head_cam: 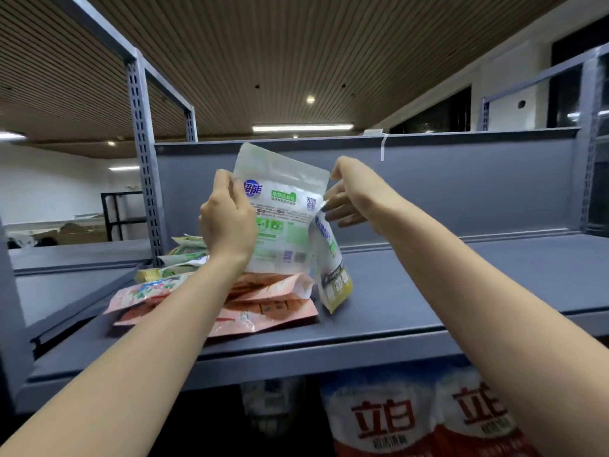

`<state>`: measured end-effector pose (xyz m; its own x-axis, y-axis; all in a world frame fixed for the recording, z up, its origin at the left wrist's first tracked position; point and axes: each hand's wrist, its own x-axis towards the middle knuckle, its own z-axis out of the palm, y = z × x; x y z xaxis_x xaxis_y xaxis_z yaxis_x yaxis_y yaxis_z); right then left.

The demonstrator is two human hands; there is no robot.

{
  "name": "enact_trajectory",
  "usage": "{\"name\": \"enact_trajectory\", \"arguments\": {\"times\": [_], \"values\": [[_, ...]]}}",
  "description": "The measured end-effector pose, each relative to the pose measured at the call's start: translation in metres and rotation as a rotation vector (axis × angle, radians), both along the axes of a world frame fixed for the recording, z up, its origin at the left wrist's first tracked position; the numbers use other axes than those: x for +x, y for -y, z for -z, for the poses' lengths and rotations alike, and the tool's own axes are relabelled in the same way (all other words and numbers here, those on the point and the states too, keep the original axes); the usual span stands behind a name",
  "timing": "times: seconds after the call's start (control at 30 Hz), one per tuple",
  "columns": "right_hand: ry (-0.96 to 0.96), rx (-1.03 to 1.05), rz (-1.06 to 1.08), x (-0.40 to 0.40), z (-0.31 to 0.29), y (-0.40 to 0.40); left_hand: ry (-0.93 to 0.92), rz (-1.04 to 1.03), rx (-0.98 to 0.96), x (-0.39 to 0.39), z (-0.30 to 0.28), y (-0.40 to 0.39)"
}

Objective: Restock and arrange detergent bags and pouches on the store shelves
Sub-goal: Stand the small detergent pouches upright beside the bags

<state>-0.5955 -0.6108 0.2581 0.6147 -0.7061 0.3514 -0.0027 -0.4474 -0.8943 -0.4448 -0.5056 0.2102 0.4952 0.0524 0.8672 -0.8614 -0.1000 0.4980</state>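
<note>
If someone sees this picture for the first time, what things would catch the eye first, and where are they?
First, the white and green pouch held upright mid-frame above the grey shelf: the left hand grips its left edge, while the right hand touches a smaller pouch standing beside it. Next, the pink bags lying flat beneath them, and the red and white bags on the lower shelf.

A grey metal shelf board [428, 291] is carrying everything at its left end. There, flat pink plastic pouches [263, 308] are lying in a heap, with green-and-yellow packets [184, 255] lying behind them by the perforated grey steel upright [145, 179]. A white-and-green stand-up pouch [283, 212] is standing upright on the heap. Just right of it, a narrow white pouch with a yellow base [333, 275] is tilting, its foot on the board. Below the board, red-and-white detergent bags [389, 420] are sitting on the right.
</note>
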Motion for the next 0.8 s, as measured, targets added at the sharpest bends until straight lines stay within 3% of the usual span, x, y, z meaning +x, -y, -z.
{"name": "enact_trajectory", "arguments": {"times": [0.07, 0.17, 0.33, 0.47, 0.63, 0.8], "values": [[-0.071, -0.018, -0.069, -0.002, 0.008, -0.002, -0.080, 0.035, -0.028, -0.011, 0.006, -0.002], [-0.118, -0.215, -0.114, -0.008, 0.028, 0.003, -0.147, 0.125, -0.002, -0.021, 0.010, -0.006], [0.047, -0.291, -0.127, -0.013, 0.053, 0.017, -0.189, 0.210, 0.335, -0.026, 0.014, -0.008], [0.108, -0.207, -0.277, -0.011, 0.063, 0.026, -0.184, 0.163, 0.509, -0.037, 0.019, -0.007], [0.048, 0.054, -0.335, 0.001, 0.075, 0.039, -0.004, 0.035, 0.496, -0.048, 0.024, -0.008], [-0.013, 0.194, -0.263, 0.015, 0.082, 0.051, 0.242, -0.213, 0.218, -0.058, 0.018, -0.014]]}}
